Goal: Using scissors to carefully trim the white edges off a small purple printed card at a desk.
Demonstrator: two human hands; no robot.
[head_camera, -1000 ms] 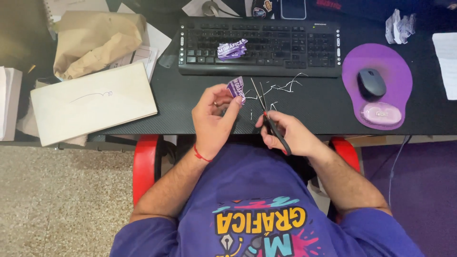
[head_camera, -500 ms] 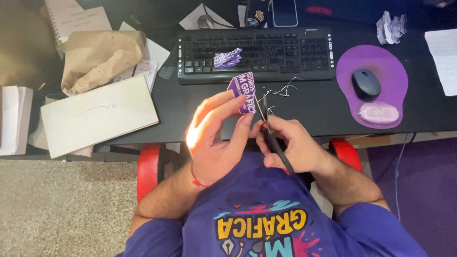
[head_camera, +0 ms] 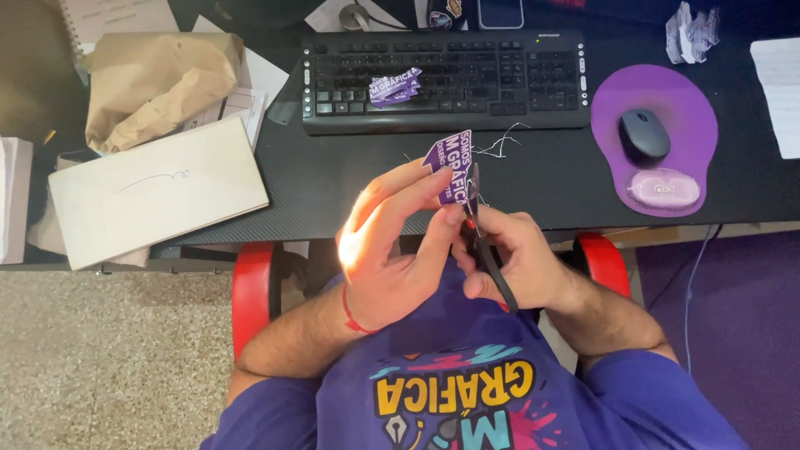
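Note:
My left hand (head_camera: 392,242) pinches a small purple printed tag (head_camera: 450,162) between thumb and fingertips, held up over the desk's front edge. My right hand (head_camera: 517,258) grips black-handled scissors (head_camera: 487,254), their blades pointing up beside the tag's right edge. Thin white threads (head_camera: 504,143) lie on the black desk (head_camera: 333,175) just beyond the tag. More purple tags (head_camera: 393,85) rest in a small pile on the black keyboard (head_camera: 442,79).
A purple mouse pad (head_camera: 692,125) with a dark mouse (head_camera: 643,133) sits at right. A white flat box (head_camera: 154,192) and a crumpled brown paper bag (head_camera: 154,83) lie at left. Red chair arms (head_camera: 252,292) flank my lap.
Both hands have lifted slightly toward me with the tag and scissors; the tag has turned so its printed face shows more fully. The scissors have closed in on the tag's edge.

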